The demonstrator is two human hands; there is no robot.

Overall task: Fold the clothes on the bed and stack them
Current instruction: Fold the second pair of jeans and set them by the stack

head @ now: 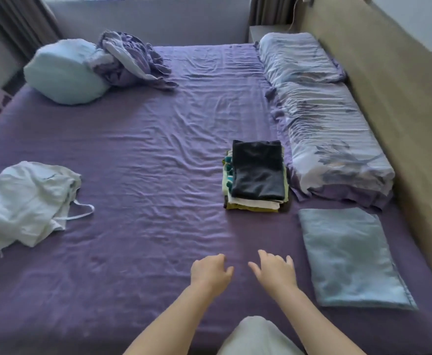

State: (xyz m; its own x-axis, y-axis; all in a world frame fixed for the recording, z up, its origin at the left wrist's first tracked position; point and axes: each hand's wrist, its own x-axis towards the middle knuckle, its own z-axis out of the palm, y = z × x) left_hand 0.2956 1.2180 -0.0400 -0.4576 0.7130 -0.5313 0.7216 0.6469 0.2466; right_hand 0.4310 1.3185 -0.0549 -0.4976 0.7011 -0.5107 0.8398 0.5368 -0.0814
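Observation:
A stack of folded clothes (pixel 257 175) sits on the purple bed sheet (pixel 146 155), right of centre, with a dark navy garment on top. A crumpled white garment (pixel 23 203) lies unfolded at the left edge of the bed. My left hand (pixel 209 271) and my right hand (pixel 276 270) hover side by side over the sheet, in front of the stack and apart from it. Both hold nothing, with their fingers loosely spread.
A folded light blue cloth (pixel 350 257) lies flat at the right front. Two patterned pillows (pixel 325 119) line the headboard on the right. A pale blue pillow (pixel 61 71) and a bunched purple blanket (pixel 130 60) sit at the far left.

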